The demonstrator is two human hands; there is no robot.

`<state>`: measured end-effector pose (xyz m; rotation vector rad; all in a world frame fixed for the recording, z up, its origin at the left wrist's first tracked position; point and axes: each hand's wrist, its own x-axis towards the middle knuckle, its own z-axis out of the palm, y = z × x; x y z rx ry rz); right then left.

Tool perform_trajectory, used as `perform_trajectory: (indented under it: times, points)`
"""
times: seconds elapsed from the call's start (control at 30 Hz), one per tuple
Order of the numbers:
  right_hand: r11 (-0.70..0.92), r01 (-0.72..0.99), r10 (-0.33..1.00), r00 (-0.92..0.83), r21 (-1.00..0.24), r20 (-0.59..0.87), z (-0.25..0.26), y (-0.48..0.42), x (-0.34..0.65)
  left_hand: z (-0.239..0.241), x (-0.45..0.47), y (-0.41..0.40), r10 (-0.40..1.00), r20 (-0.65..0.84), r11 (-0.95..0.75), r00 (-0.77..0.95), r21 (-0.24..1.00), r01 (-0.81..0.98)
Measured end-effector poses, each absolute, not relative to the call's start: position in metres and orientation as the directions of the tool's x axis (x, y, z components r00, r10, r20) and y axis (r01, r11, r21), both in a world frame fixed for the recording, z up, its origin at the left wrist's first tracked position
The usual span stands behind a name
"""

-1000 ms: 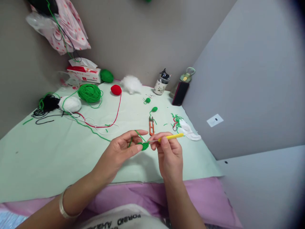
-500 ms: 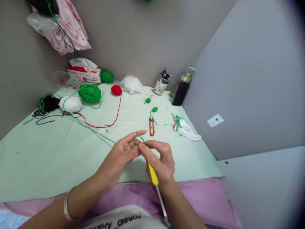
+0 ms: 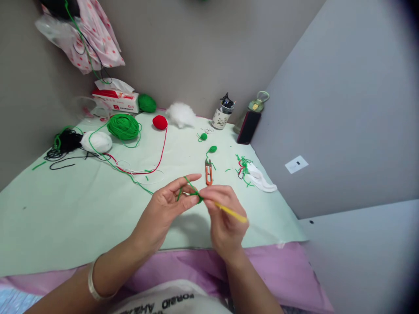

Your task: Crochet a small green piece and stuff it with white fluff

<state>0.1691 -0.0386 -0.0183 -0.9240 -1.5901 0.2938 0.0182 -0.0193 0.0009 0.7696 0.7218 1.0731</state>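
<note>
While left fingers (image 3: 185, 204) pinch green crochet (image 3: 200, 199), yarn (image 3: 190, 184) crosses them; right fingers (image 3: 218, 192) clasp a yellow hook (image 3: 231, 212).

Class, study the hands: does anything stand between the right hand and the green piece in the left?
Nothing visible does. The right hand, holding the yellow-handled hook, is right at the green piece, which the left hand pinches and partly covers. The orange snips lie beyond both hands, out of the way.

The left hand (image 3: 170, 203) pinches, 1 finger (image 3: 193, 177) extended; the right hand (image 3: 227, 222) pinches just beside it.
</note>
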Motion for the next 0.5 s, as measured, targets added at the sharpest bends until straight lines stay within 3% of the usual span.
perform_trajectory:
  times: [0.1,0.13,0.2,0.3,0.5]
  points:
    - [0.689,0.573,0.587,-0.081,-0.444,0.806,-0.02,-0.041,0.171,-0.001,0.018,-0.016,0.881,-0.216,0.434,0.421,0.726,-0.534]
    - [0.689,0.556,0.588,-0.054,-0.465,0.807,-0.019,-0.041,0.172,-0.002,0.017,-0.014,0.853,-0.237,0.485,0.465,0.689,-0.538]
    - [0.661,0.422,0.652,0.086,-0.621,0.753,-0.016,-0.039,0.173,-0.003,0.015,-0.012,0.831,-0.256,0.525,0.494,0.655,-0.543]
    - [0.554,0.131,0.791,0.225,-0.822,0.569,-0.013,-0.035,0.173,-0.004,0.014,-0.012,0.899,-0.217,0.406,0.381,0.739,-0.537]
    - [0.455,0.012,0.879,0.153,-0.89,0.452,-0.017,-0.031,0.172,-0.003,0.014,-0.019,0.929,-0.083,0.227,0.36,0.896,-0.38]
